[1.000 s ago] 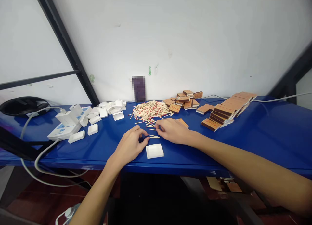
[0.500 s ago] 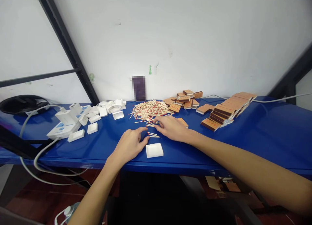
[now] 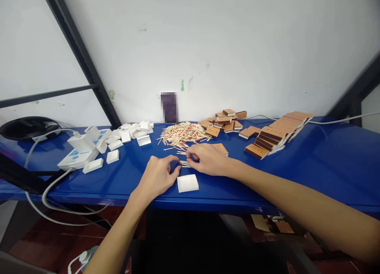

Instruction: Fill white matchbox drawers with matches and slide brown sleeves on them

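Several red-headed matches (image 3: 184, 162) lie in a small row on the blue table between my hands. My left hand (image 3: 160, 173) rests at their red heads, thumb and forefinger apart with nothing between them. At the other end of the row, my right hand (image 3: 204, 159) has its fingers curled in a pinch on the matches, partly hiding them. Just in front sits an empty white matchbox tray (image 3: 188, 183), open side up. Behind my hands is a big heap of loose matches (image 3: 184, 134), with a few stray ones at its near edge.
White matchbox trays (image 3: 126, 136) lie scattered at the left, near a white power strip (image 3: 74, 157) with cables. Brown matchbox sleeves (image 3: 228, 119) are piled at the back right; stacked rows of them (image 3: 279, 131) stand farther right. A pixelated dark object (image 3: 170, 107) leans on the wall.
My right hand has come slightly nearer, from the stray matches by the heap to the row between my hands. My left hand has barely moved.
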`<state>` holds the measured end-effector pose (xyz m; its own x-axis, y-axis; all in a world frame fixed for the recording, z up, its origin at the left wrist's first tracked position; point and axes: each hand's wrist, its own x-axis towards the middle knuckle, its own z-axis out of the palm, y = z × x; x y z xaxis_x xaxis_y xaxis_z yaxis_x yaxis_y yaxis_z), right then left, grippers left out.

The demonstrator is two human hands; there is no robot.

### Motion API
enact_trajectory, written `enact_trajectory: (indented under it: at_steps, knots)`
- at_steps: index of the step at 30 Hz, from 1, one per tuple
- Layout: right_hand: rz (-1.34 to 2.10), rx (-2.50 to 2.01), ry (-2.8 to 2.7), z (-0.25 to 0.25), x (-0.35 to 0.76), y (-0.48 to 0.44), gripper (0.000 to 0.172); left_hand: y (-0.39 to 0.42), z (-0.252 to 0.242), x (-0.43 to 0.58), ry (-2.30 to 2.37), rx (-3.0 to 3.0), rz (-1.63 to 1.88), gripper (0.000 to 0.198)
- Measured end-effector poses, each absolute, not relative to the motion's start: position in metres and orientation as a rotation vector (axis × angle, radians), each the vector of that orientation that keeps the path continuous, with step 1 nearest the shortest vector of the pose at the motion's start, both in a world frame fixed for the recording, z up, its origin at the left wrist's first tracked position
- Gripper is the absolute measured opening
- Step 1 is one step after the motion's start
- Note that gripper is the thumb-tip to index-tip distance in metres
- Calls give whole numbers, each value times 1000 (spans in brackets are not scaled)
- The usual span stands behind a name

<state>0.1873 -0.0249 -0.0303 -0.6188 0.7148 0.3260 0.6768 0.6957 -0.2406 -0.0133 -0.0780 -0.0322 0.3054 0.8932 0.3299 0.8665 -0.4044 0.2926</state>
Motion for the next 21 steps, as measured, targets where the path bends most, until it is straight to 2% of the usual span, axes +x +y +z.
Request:
enact_trajectory:
  at_steps: [6, 10, 21]
  knots:
    - [72, -1151, -2531, -35, 190, -17, 25, -77, -35, -15, 1617, 2516, 655, 38]
    - [59, -1130, -2568, -41, 193, -12, 31, -77, -35, -15, 1639, 2507, 617, 40]
    - [138, -1111, -2557, -39, 191, -13, 19, -76, -35, -14, 1709, 2583, 453, 41]
